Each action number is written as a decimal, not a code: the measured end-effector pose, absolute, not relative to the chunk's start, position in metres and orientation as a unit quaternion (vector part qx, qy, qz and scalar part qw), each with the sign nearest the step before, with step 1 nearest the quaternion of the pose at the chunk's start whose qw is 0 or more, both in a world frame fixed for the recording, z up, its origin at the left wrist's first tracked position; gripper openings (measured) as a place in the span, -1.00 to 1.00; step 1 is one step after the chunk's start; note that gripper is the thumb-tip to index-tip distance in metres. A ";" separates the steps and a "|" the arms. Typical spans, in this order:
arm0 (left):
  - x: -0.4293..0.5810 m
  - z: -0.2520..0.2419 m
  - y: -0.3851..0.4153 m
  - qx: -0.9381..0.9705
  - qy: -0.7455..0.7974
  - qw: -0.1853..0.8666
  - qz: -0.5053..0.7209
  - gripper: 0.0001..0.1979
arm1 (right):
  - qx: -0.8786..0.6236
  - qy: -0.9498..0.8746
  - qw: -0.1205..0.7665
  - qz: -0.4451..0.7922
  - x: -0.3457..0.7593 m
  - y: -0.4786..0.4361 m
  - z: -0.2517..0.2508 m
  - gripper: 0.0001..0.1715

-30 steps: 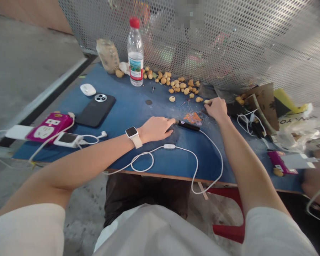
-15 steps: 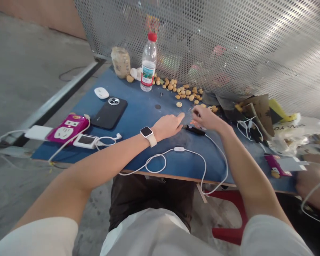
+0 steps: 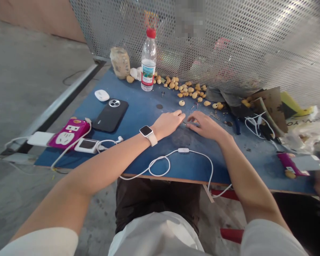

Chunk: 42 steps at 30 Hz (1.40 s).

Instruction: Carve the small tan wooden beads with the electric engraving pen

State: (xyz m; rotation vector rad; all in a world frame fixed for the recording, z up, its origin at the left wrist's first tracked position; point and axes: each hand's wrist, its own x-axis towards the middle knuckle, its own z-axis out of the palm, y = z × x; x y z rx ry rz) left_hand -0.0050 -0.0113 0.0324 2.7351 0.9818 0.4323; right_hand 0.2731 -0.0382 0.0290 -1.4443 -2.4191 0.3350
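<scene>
My left hand, with a watch on its wrist, rests low over the blue table, its fingers bent together. My right hand comes in from the other side, fingers curled and thumb pointing at the left fingertips. Both sets of fingertips nearly meet around a tiny piece, too small to name. A white cable with a small inline switch loops in front of my hands and passes beneath my right forearm. Just beyond the fingers lies a round tan piece with a dark spot.
Several tan round pieces line the perforated metal panel. A water bottle stands at the back. Left are a phone, a white case and a pink power strip. Cardboard and plastic bags crowd the right.
The black pen-shaped tool on the cable, which lay by my right hand, no longer shows. My right hand has lowered and come closer to my left fingertips. The view has shifted slightly.
</scene>
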 end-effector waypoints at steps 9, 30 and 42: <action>-0.002 0.020 -0.009 0.869 0.388 0.207 0.225 -0.85 | -0.515 -0.814 0.179 0.198 0.300 -0.042 0.031 -0.64; -0.003 0.007 -0.002 0.853 0.365 0.251 0.277 -0.92 | -0.518 -0.785 0.239 0.241 0.304 -0.040 0.025 -0.53; -0.003 0.006 -0.002 0.853 0.364 0.255 0.272 -0.91 | -0.512 -0.794 0.224 0.240 0.304 -0.041 0.028 -0.55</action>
